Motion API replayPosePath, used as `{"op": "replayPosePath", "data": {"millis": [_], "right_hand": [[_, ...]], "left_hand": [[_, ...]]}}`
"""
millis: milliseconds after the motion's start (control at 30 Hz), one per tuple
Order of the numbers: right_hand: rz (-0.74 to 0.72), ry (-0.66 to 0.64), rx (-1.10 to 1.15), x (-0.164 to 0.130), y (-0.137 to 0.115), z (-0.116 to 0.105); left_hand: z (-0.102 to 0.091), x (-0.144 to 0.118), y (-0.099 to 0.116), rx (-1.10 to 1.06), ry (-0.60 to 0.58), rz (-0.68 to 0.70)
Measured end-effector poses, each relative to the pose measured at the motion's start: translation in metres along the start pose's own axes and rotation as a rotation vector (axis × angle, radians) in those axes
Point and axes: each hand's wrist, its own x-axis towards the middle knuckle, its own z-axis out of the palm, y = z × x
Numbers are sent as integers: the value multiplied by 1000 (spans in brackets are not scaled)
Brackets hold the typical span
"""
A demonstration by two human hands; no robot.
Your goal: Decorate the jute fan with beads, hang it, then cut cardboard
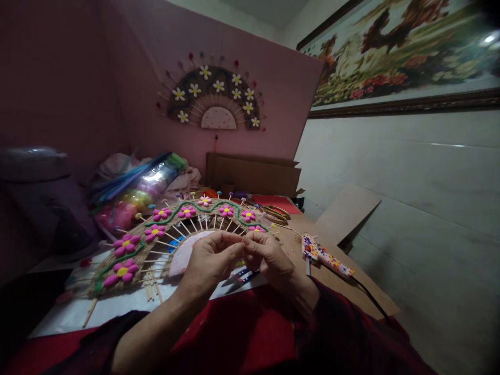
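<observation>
My left hand [213,255] and my right hand [267,254] meet in front of me, fingertips pinched together. Whatever lies between them is hidden by the fingers. Behind and below them lies a fan-shaped craft [150,249] of twine and thin sticks, with pink flowers [126,244], a green wavy trim [237,205] and a pale half-round centre [187,255]. Just under my hands a pair of dark-handled snips [238,281] rests on a white sheet [113,312]. Several short wooden sticks [152,286] are beside the fan's lower edge.
A flower-patterned glue gun [324,255] with a black cord lies on brown board [367,291] at right. Scissors [275,213] and red paper [277,203] sit further back. Bagged craft supplies [144,187] are piled at left. A finished-looking fan [219,99] hangs on the pink panel.
</observation>
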Motion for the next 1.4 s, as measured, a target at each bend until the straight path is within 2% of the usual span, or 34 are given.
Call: {"op": "replayPosePath", "data": {"millis": [100, 267, 433, 567, 733, 867, 1000, 1167, 1400], "right_hand": [[2, 8, 4, -1, -1, 1], [22, -23, 45, -3, -1, 2], [61, -37, 53, -4, -3, 5], [94, -32, 53, -3, -6, 7], [99, -99, 50, -4, -5, 5], [73, -184, 45, -8, -3, 5], [64, -141, 71, -8, -5, 7], [43, -70, 76, -4, -6, 6], [-258, 133, -199, -5, -12, 8]], "left_hand": [[-1, 1, -3, 115, 2, 149], [-9, 3, -7, 591, 10, 478], [-13, 3, -10, 790, 31, 608], [-8, -1, -7, 753, 90, 553], [-6, -3, -3, 597, 188, 494], [-10, 0, 1, 354, 259, 364], [-7, 2, 3, 78, 157, 173], [-4, 1, -1, 43, 53, 121], [-2, -6, 6, 74, -47, 82]]}}
